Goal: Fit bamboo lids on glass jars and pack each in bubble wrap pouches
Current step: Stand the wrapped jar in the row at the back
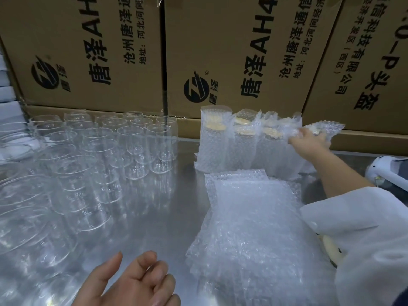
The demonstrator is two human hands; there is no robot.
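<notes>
Brown cardboard cartons [231, 51] with black printing wall off the back of the scene, three of them in view side by side, and in front of them runs a brushed-metal worktop [167, 206] that mirrors the light. From the head view, the left half of the worktop carries open glass jars [134, 151], upright and packed close in rows, none with a lid. Well over a dozen show, but the clear walls overlap and blur toward the near edge, so an exact count cannot be told. At the back right, against the cartons, stands a cluster of wrapped jars [220, 146], each upright in its own bubble wrap. Five bamboo lids [215, 125] show plainly as pale discs through the wrap; any others are too blurred to count. Just in front of that cluster lies one stack of flat pouches [254, 217], sloping toward the near edge; how many it holds cannot be told. The right hand [309, 143], reaching out of a white sleeve [364, 217], grips one more wrapped jar, the end pouch [329, 127], which is tilted just beside the right end of the cluster. The left hand [136, 281] hovers over the near edge of the worktop, fingers loosely curled, holding nothing. One white device [388, 171] lies at the far right edge, beyond the forearm.
</notes>
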